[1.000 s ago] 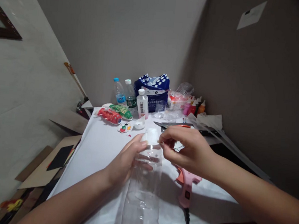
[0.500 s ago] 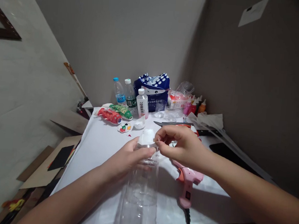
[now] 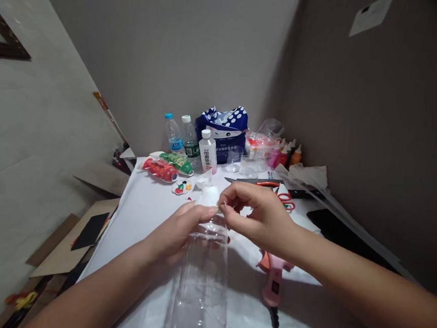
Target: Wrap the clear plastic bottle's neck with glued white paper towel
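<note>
A large clear plastic bottle (image 3: 203,285) lies lengthwise in front of me, its near end running out of the bottom of the view. My left hand (image 3: 182,227) is wrapped round its far end, thumb on top. A white piece (image 3: 210,196) sits at that far end, just beyond my thumb. My right hand (image 3: 251,207) pinches at the edge beside the white piece, thumb and forefinger together; what is between them is too small to make out. Below my right hand lies a pink glue gun (image 3: 272,283) with its black cord toward me.
Scissors with red handles (image 3: 286,198) and a knife (image 3: 303,194) lie beyond my right hand. Red and green fish-shaped crafts (image 3: 160,169), a paint palette (image 3: 182,187), upright bottles (image 3: 207,153), a blue bag (image 3: 224,139) and paint bottles (image 3: 284,154) stand farther back.
Both hands and the bottle's far end have shifted slightly left. My right hand's pinch stays at the edge by the white piece, and the red scissor handles show more now.
</note>
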`<state>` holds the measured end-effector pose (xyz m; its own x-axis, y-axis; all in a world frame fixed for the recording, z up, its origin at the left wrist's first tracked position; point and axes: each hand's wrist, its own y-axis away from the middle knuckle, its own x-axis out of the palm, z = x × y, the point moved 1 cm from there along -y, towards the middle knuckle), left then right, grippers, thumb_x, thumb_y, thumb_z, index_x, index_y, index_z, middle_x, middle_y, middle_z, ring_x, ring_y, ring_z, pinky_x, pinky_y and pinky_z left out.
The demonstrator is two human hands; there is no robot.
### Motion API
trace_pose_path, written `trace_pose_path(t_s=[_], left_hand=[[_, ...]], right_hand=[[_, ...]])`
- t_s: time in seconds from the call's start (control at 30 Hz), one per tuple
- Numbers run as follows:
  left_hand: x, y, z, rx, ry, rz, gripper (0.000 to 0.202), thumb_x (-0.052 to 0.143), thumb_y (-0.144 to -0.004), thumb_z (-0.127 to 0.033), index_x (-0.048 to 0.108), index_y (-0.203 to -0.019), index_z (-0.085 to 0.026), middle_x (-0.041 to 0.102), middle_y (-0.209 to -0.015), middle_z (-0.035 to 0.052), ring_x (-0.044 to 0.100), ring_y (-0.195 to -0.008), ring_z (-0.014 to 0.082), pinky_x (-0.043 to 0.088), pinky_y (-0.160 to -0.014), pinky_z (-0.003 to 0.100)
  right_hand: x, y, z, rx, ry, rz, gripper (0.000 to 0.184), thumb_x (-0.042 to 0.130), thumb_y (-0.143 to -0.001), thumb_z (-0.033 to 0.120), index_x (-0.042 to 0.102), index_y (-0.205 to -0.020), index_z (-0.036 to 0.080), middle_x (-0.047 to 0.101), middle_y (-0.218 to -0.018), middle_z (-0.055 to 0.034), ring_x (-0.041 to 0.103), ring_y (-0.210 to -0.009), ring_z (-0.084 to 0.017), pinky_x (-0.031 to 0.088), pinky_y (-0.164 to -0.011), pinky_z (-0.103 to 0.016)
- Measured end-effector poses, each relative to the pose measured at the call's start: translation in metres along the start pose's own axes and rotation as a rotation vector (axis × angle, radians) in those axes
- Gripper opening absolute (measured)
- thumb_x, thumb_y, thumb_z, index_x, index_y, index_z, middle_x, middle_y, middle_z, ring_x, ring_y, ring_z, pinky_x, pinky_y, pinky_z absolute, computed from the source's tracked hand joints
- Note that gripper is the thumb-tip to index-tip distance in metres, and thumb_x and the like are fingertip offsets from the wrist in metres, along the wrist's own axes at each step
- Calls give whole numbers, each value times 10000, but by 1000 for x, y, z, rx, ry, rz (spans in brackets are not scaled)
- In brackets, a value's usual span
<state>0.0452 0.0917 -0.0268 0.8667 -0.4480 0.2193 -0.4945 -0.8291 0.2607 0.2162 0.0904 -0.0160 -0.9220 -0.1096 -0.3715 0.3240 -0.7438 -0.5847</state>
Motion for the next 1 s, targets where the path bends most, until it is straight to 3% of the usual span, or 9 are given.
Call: trace_pose_path(t_s=[0.3, 0.43, 0.53, 0.63, 0.7, 0.77, 0.83, 0.9, 1.0], left_hand=[[-2, 3, -4, -134, 169, 22, 451, 684, -725, -519, 686, -936, -120, 720, -902, 95, 694, -751, 209, 534, -664, 290], [-2, 5, -4, -118, 106, 59, 469, 698, -721, -524, 696, -992, -141, 725, -987, 98, 697, -863, 246, 525, -731, 316], [-3, 5, -3, -76, 66, 107, 431, 654, -771, -519, 706, -997, -156, 730, -970, 95, 681, -915, 249, 520, -749, 324], [-3, 5, -3, -67, 27, 109, 390, 646, -783, -506, 713, -935, -153, 729, -955, 98, 667, -893, 238, 522, -717, 319], [-2, 7, -4, -56, -21, 101, 409, 643, -782, -523, 714, -932, -149, 723, -985, 105, 659, -898, 244, 521, -719, 331], [0, 10, -6, -27, -106, 92, 461, 612, -799, -556, 711, -976, -142, 719, -1001, 116, 651, -919, 258, 511, -756, 355], [2, 14, -9, 4, -195, 60, 509, 576, -818, -585, 702, -1021, -135, 716, -1009, 123, 642, -939, 268, 491, -797, 369], [4, 18, -12, 29, -262, 27, 516, 579, -819, -592, 692, -1045, -142, 710, -1038, 120, 631, -971, 274, 471, -835, 372], [4, 23, -15, 61, -320, 37, 528, 570, -824, -608, 680, -1065, -151, 699, -1072, 119, 622, -992, 282, 456, -862, 374]], right_hand=[[-10, 14, 14, -107, -39, 50, 135, 561, -811, 48, 622, -781, 164, 629, -719, -7, 572, -640, -110, 465, -607, -226], [-16, 24, 10, -148, 16, -47, 251, 476, -910, 54, 661, -1029, 176, 629, -745, -9, 591, -669, -117, 466, -614, -232], [-14, 33, 2, -269, 117, 27, 453, 415, -907, 14, 562, -1295, 194, 609, -761, -15, 565, -671, -133, 449, -602, -248], [-13, 41, 3, -388, 164, 81, 459, 455, -890, 10, 556, -1309, 168, 600, -725, -20, 525, -616, -138, 409, -552, -250], [-14, 44, 8, -307, 123, 14, 297, 529, -886, 38, 661, -1112, 178, 617, -680, -7, 541, -589, -125, 399, -542, -241], [-16, 43, 11, -50, 9, -115, 145, 593, -889, 113, 682, -809, 195, 617, -608, 16, 542, -550, -105, 392, -536, -229], [-17, 39, 10, 253, -158, -216, 258, 616, -895, 218, 621, -637, 196, 564, -514, 38, 491, -489, -92, 364, -501, -227], [-16, 33, 4, 424, -302, -238, 300, 611, -897, 304, 599, -618, 194, 517, -471, 48, 441, -458, -91, 332, -468, -230], [-12, 19, -4, 464, -404, -222, 259, 618, -880, 351, 597, -678, 191, 538, -524, 44, 453, -487, -95, 349, -476, -231]])
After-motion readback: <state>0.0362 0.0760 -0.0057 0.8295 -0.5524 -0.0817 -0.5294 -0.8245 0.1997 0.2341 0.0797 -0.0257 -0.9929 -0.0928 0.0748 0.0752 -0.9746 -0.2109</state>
